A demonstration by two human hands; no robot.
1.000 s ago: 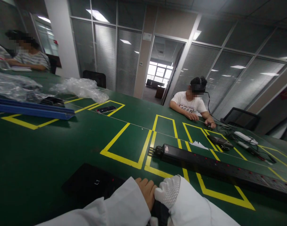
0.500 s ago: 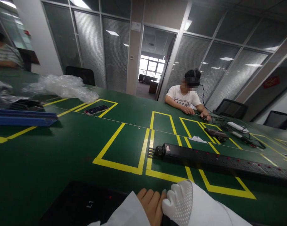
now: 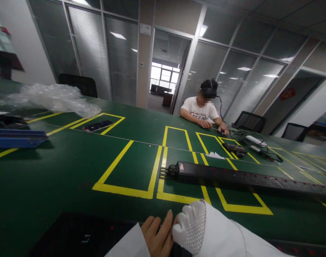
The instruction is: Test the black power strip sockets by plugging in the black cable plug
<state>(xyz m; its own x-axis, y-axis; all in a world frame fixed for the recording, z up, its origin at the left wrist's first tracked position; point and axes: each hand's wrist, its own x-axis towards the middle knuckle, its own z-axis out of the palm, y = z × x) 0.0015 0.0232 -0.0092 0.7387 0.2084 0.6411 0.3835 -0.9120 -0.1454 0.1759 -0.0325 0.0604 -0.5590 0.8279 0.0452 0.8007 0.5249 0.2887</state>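
Note:
My left hand (image 3: pixel 159 232) is bare, in a white sleeve, at the bottom middle. Its fingers are stretched and somewhat apart, lying against my right hand. My right hand (image 3: pixel 189 225) wears a white glove with a dotted surface, its fingers curled in. Whatever is inside that fist is hidden. Beneath both hands lies something black; its left part is a dark housing (image 3: pixel 71 235) with a white letter mark and a red dot. Beyond my hands, a long black power strip (image 3: pixel 219 175) with red dots and a pronged end lies across the green table.
Yellow tape (image 3: pixel 125 192) marks rectangles on the table (image 3: pixel 71 178). Left are a blue channel-shaped piece (image 3: pixel 18 138), clear plastic wrap (image 3: pixel 53 98) and a phone (image 3: pixel 98 126). A person (image 3: pixel 199 110) wearing a headset sits opposite, near cables and white adapters (image 3: pixel 256 141).
The view has turned a little to the right. My left fingers have straightened and spread from their earlier curled position. My right hand stays curled beside them.

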